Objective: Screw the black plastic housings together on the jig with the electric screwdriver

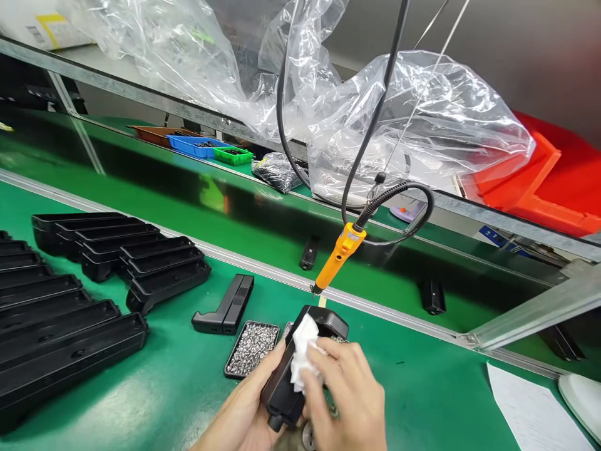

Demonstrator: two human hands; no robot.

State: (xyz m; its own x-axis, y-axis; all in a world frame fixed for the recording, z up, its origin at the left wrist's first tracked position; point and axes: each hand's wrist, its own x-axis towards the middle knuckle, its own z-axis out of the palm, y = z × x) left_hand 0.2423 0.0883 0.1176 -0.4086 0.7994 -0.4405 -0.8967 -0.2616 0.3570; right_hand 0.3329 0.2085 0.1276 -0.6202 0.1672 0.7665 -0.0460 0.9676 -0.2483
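Note:
My left hand (244, 410) grips a black plastic housing (293, 376) from underneath, low in the centre of the view. My right hand (345, 394) presses a crumpled white cloth (303, 354) against the top face of that housing, fingers closed on the cloth. An orange electric screwdriver (334, 258) hangs on a black cable just above and beyond the housing, touched by neither hand. A small black tray of silver screws (252, 348) lies on the green mat immediately left of my hands.
Rows of black plastic shells (70, 294) are stacked at the left. A separate black L-shaped part (225, 308) lies by the screw tray. Clear plastic bags (413, 125), coloured bins (206, 147) and a red crate (539, 181) sit beyond the conveyor. White paper (530, 413) lies right.

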